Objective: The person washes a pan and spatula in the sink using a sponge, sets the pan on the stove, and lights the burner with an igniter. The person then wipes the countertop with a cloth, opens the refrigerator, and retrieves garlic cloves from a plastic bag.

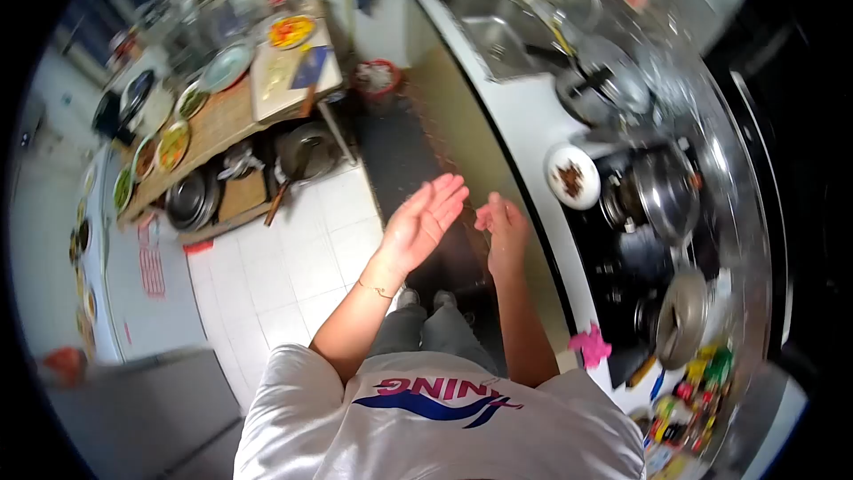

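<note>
My left hand point(425, 222) is held out in front of my body, palm showing, fingers stretched, with nothing in it. A thin bracelet point(377, 288) circles that wrist. Close by on the right is my right hand point(506, 236), its fingers loosely bent and a little apart, with no object visible in it. A gap separates the two hands, and both are in the air over the dark floor strip, beside the counter. Nearest to the right hand on the counter is a white plate point(555, 160) with small brown pieces point(570, 180).
At right are a sink point(498, 31), a lidded pot point(666, 191) and a wok point(682, 316) on the stove, plus a pink cloth point(590, 346). At left, a table holds a cutting board point(271, 93), a cleaver point(309, 68) and several plates of food. A red bin point(378, 77) stands beyond.
</note>
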A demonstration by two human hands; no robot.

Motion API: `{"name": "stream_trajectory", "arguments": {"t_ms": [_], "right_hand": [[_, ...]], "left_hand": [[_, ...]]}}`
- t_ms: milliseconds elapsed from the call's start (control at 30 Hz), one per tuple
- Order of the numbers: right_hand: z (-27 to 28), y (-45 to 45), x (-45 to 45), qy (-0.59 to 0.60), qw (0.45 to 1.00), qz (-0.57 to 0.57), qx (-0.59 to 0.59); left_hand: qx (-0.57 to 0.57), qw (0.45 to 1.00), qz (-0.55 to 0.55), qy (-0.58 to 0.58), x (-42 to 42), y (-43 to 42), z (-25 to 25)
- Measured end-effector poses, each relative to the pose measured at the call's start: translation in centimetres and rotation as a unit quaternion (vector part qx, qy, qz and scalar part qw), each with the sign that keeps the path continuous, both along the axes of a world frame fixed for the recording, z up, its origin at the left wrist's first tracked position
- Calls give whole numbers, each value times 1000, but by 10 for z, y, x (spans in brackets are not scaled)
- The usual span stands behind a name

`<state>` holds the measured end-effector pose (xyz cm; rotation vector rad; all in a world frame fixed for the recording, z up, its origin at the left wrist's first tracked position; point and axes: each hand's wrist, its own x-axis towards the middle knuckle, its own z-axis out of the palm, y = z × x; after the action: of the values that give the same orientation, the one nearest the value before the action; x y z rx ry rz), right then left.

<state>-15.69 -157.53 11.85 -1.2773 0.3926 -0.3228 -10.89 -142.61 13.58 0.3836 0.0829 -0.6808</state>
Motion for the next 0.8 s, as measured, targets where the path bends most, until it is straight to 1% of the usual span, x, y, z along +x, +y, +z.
{"name": "stream_trajectory", "arguments": {"t_ms": [33, 100, 133, 167, 233, 267, 333, 367, 433, 567, 667, 767, 800], "right_hand": [[-3, 8, 12, 7, 1000, 23, 9], [-9, 33, 35, 16, 995, 91, 29], [-4, 51, 44, 30, 989, 120, 77], [-2, 67, 52, 48, 980, 149, 123], [-10, 106, 71, 66, 963, 230, 128], [-14, 127, 77, 70, 951, 276, 119], [-12, 164, 82, 62, 926, 358, 103], [-9, 183, 84, 65, 916, 382, 101], [1, 218, 83, 63, 894, 432, 99], [16, 291, 61, 76, 861, 497, 76], [15, 351, 31, 90, 831, 544, 73], [12, 418, -8, 92, 811, 573, 72], [11, 442, -24, 90, 808, 577, 75]], "left_hand": [[52, 997, 47, -23, 1, 12, 0], [97, 989, 103, 30, 4, 49, -9], [129, 980, 144, 47, 3, 68, -7], [130, 973, 182, 50, -1, 89, -9], [70, 954, 284, 65, -12, 135, -16], [99, 942, 320, 30, -20, 155, -19], [93, 917, 384, 45, -45, 184, -3], [83, 901, 422, 54, -56, 198, 3], [74, 886, 456, 40, -81, 225, -5], [51, 847, 528, 40, -130, 274, 1], [41, 830, 555, 43, -164, 320, -1], [51, 818, 572, 44, -205, 377, -7], [55, 821, 566, 45, -221, 397, -7]]}}
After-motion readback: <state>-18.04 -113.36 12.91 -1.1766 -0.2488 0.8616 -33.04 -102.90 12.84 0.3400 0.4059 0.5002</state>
